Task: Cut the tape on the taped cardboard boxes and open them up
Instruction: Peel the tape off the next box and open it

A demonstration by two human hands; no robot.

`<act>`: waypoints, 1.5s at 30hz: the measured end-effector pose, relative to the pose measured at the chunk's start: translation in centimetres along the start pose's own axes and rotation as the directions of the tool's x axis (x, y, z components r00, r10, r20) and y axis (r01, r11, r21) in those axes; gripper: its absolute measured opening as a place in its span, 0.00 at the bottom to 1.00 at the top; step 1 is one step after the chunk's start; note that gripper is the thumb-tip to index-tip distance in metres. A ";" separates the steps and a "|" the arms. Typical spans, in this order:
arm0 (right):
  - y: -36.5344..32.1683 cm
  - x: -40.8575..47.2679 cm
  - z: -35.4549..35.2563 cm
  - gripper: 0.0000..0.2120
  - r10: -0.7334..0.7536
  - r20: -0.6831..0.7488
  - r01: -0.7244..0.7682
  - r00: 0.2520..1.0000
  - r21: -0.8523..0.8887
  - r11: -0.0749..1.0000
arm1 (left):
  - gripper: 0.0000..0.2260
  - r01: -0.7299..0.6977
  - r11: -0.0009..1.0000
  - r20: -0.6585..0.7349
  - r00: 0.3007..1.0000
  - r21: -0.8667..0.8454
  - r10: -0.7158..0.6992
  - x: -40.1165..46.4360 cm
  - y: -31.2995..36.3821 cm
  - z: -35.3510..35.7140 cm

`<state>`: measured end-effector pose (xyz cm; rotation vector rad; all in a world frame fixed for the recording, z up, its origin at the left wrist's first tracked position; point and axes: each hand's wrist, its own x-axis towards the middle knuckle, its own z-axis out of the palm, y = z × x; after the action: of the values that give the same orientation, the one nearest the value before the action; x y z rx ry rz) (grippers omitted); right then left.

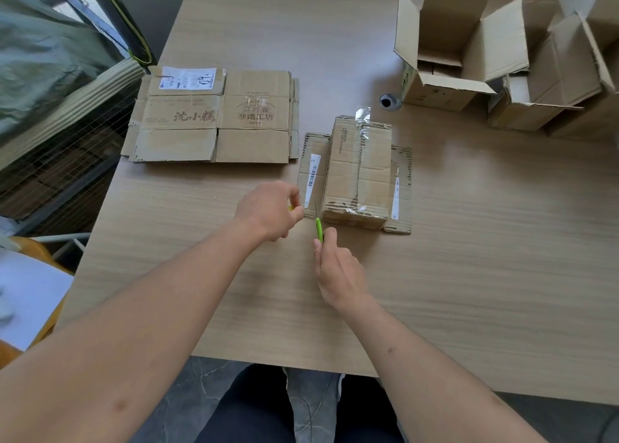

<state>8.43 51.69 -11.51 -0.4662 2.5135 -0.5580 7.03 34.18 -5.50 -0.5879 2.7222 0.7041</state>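
A small taped cardboard box (360, 174) lies on the wooden table (469, 258), clear tape along its top seam and a loose tape end sticking up at its far side. My right hand (340, 268) grips a green-handled knife (318, 225) whose thin blade points up just left of the box's near corner. My left hand (269, 211), fingers curled, pinches a small yellow-green piece, probably the knife's cap, a little left of the blade.
A stack of flattened printed cartons (214, 118) lies at the far left of the table. Two opened boxes (459, 41) (552, 81) stand at the far right, next to a round cable hole (390, 101). The table's near edge is above my legs.
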 end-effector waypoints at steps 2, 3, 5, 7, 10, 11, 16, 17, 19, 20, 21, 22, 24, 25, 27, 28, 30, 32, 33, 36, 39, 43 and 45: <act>-0.1 0.1 0.2 0.14 0.010 0.015 -0.010 1.000 0.000 1.000 | 0.09 -0.009 1.000 0.003 1.000 -0.014 0.009 0.1 0.0 0.1; -0.1 0.2 0.2 0.14 0.016 0.018 -0.016 1.000 -0.003 1.000 | 0.08 -0.013 1.000 0.005 1.000 -0.026 0.013 0.2 0.1 0.1; -0.2 0.4 0.1 0.13 0.024 0.022 -0.024 0.999 -0.017 1.000 | 0.08 -0.030 0.998 0.013 0.999 -0.050 0.031 0.3 0.1 0.2; -0.3 0.6 0.0 0.13 0.026 0.027 -0.025 0.999 -0.037 0.999 | 0.07 -0.045 0.995 0.028 0.998 -0.084 0.047 0.4 0.2 0.3; -0.6 1.0 -0.1 0.12 0.022 0.034 -0.019 0.999 -0.085 0.996 | 0.06 -0.045 0.988 0.057 0.997 -0.148 0.054 0.6 0.1 0.4; -0.7 1.1 -0.1 0.12 0.023 0.042 -0.018 0.999 -0.105 0.994 | 0.05 -0.048 0.984 0.070 0.996 -0.170 0.061 0.7 0.0 0.4; -0.7 1.3 0.5 0.11 0.063 0.066 -0.048 0.996 -0.215 0.975 | 0.02 -0.107 0.901 0.219 0.952 -0.420 0.215 0.3 0.4 0.3; -0.6 1.2 0.5 0.11 0.052 0.064 -0.037 0.997 -0.220 0.975 | 0.02 -0.117 0.901 0.225 0.947 -0.419 0.227 0.2 0.5 0.2; -0.4 0.8 0.5 0.10 0.008 0.044 0.002 0.999 -0.224 0.975 | 0.02 -0.120 0.906 0.189 0.959 -0.407 0.212 0.2 0.3 0.0; -0.3 0.6 0.4 0.10 -0.009 0.026 0.015 1.000 -0.226 0.974 | 0.03 -0.115 0.907 0.161 0.968 -0.406 0.195 0.2 -0.1 -0.1; -0.1 0.5 0.3 0.12 -0.020 0.005 0.021 1.000 -0.232 0.973 | 0.03 -0.107 0.905 0.135 0.975 -0.412 0.176 0.3 -0.5 -0.3; 0.0 0.5 0.2 0.13 -0.024 -0.013 0.021 1.000 -0.242 0.970 | 0.03 -0.099 0.899 0.111 0.981 -0.426 0.160 0.3 -1.0 -0.4; 0.2 0.5 0.2 0.14 -0.039 -0.031 0.030 0.999 -0.255 0.967 | 0.03 -0.095 0.884 0.067 0.988 -0.457 0.141 0.1 -2.0 -0.8; 0.3 0.6 0.1 0.14 -0.061 -0.028 0.052 0.998 -0.264 0.963 | 0.03 -0.099 0.878 0.042 0.990 -0.468 0.134 0.0 -2.3 -1.0; 0.8 0.7 0.1 0.14 -0.135 -0.011 0.125 0.991 -0.306 0.944 | 0.03 -0.107 0.867 -0.014 0.993 -0.487 0.115 0.0 -2.9 -1.3; 1.1 0.8 0.1 0.15 -0.169 0.001 0.160 0.986 -0.328 0.931 | 0.03 -0.107 0.860 -0.036 0.994 -0.499 0.102 -0.1 -3.1 -1.4; 1.3 0.7 0.1 0.17 -0.212 0.025 0.207 0.977 -0.350 0.913 | 0.04 -0.102 0.851 -0.052 0.995 -0.516 0.088 -0.1 -3.5 -1.7; 1.4 0.7 0.0 0.19 -0.213 0.041 0.213 0.976 -0.362 0.907 | 0.04 -0.105 0.847 -0.046 0.994 -0.522 0.095 -0.2 -3.6 -1.8; 1.3 0.7 0.0 0.20 -0.213 0.031 0.210 0.977 -0.368 0.906 | 0.04 -0.107 0.844 -0.043 0.994 -0.525 0.099 -0.2 -3.6 -1.8; 0.9 1.1 -0.3 0.19 -0.313 -0.130 0.250 0.941 -0.358 0.899 | 0.04 -0.104 0.841 -0.040 0.994 -0.530 0.098 -0.3 -3.5 -1.6; -0.2 2.3 -1.4 0.14 -0.369 -0.349 0.247 0.862 -0.347 0.905 | 0.04 -0.098 0.839 -0.032 0.995 -0.535 0.096 -0.1 -3.5 -1.5; -1.6 4.6 -3.4 0.13 -0.293 -0.524 0.130 0.800 -0.325 0.937 | 0.04 -0.095 0.843 -0.008 0.994 -0.529 0.108 0.2 -3.3 -1.3; -2.0 5.2 -3.7 0.14 -0.189 -0.522 0.053 0.832 -0.265 0.963 | 0.04 -0.096 0.847 0.001 0.994 -0.523 0.113 0.4 -3.2 -1.1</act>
<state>2.59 48.86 -9.81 -0.6343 3.1423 -0.4831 7.90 30.88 -5.98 -0.5293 2.5350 1.4960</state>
